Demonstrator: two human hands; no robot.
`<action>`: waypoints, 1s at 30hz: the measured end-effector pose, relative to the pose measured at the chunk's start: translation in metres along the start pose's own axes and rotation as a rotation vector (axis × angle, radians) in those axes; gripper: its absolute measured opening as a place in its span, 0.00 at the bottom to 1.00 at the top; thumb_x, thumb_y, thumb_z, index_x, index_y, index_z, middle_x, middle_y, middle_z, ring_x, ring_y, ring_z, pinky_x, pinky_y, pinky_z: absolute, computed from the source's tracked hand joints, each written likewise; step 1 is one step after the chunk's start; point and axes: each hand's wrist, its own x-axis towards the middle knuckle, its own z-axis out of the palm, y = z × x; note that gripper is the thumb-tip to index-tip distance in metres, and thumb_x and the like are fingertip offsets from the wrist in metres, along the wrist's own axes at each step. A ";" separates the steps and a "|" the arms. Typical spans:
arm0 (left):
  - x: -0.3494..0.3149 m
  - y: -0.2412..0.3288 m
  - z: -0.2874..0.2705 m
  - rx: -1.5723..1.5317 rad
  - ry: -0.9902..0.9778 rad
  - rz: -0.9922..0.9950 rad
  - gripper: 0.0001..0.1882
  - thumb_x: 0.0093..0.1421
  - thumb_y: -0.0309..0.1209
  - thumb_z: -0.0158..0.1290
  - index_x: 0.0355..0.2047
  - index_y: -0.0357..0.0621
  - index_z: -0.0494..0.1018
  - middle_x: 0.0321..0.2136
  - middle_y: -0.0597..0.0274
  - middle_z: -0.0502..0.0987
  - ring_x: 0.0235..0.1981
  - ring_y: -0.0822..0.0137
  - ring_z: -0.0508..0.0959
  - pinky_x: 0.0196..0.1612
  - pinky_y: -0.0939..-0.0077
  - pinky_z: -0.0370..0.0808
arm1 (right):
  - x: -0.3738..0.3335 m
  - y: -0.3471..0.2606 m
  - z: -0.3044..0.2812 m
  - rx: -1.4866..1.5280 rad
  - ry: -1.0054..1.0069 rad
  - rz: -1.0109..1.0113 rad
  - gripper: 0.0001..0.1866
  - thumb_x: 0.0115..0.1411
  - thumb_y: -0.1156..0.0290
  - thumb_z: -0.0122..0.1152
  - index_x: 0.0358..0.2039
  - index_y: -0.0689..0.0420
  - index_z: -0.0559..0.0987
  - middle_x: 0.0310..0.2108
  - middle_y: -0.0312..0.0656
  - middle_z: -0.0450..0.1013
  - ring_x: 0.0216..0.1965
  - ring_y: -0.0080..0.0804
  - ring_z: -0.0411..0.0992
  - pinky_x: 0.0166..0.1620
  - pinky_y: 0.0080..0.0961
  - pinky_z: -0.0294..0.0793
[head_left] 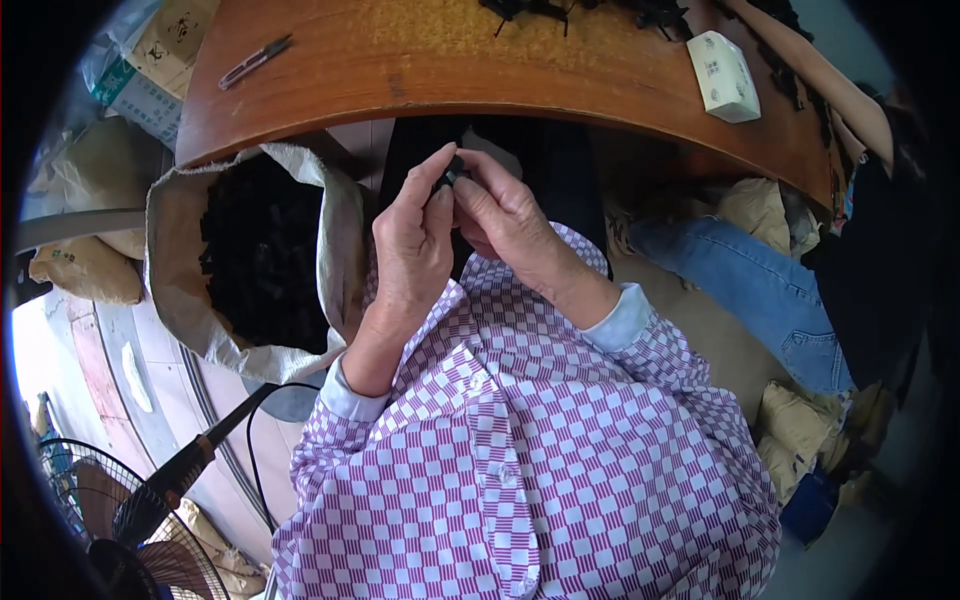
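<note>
At the far left a black-caged fan (125, 525) stands low, below an open white woven sack (335, 235). Many dark pieces (265, 255) lie heaped in the sack, whose mouth faces up just beside the left hand (412, 235); whether the hand brushes the sack's edge I cannot tell. Above the sack, a pen (255, 62) lies aslant on the curved wooden surface (430, 75).

The left hand is raised, fingers long and close together, its thumb bent toward them. Its grip pinches one side of a small dark piece (455, 167), which sits at the fingertips, short of the surface's near edge and over the person's lap. The key relation is here: the piece lies between the two hands, to the right of the left grip and to the left of the right one, so neither hand is clearly nearer. Its long axis is mostly hidden by the fingers and cannot be told.

The right hand (510, 215) comes in from the lower right, its thumb and forefinger pinching the same piece; its other fingers are largely hidden. Further right, a white soft pack (722, 78) rests on the surface, near another person's bare forearm (825, 75).
</note>
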 end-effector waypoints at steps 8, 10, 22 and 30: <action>0.004 0.003 -0.044 0.296 0.107 -0.025 0.18 0.58 0.14 0.47 0.48 0.40 0.70 0.36 0.58 0.77 0.35 0.72 0.78 0.37 0.82 0.74 | 0.052 -0.010 -0.048 -0.638 -0.193 -0.298 0.14 0.64 0.63 0.54 0.47 0.55 0.74 0.19 0.26 0.63 0.18 0.14 0.59 0.21 0.14 0.60; 0.005 -0.012 -0.090 0.359 0.268 -0.034 0.16 0.62 0.18 0.43 0.50 0.42 0.69 0.36 0.61 0.77 0.37 0.74 0.78 0.36 0.83 0.73 | 0.069 -0.040 -0.076 -1.166 0.196 -0.423 0.21 0.59 0.54 0.58 0.43 0.59 0.73 0.17 0.33 0.70 0.17 0.21 0.67 0.21 0.20 0.66; 0.005 -0.018 -0.108 0.836 0.285 0.069 0.21 0.58 0.26 0.52 0.53 0.47 0.66 0.49 0.52 0.69 0.48 0.56 0.73 0.46 0.68 0.73 | 0.119 -0.075 -0.183 -1.556 0.706 -0.331 0.25 0.57 0.44 0.53 0.27 0.57 0.77 0.23 0.46 0.74 0.29 0.43 0.75 0.32 0.37 0.73; 0.039 0.013 -0.029 0.626 0.019 0.122 0.20 0.56 0.24 0.53 0.50 0.45 0.69 0.48 0.54 0.70 0.46 0.54 0.74 0.47 0.67 0.74 | 0.130 -0.074 -0.174 -1.440 0.661 -0.268 0.25 0.54 0.44 0.56 0.28 0.57 0.78 0.24 0.46 0.75 0.30 0.43 0.74 0.33 0.37 0.72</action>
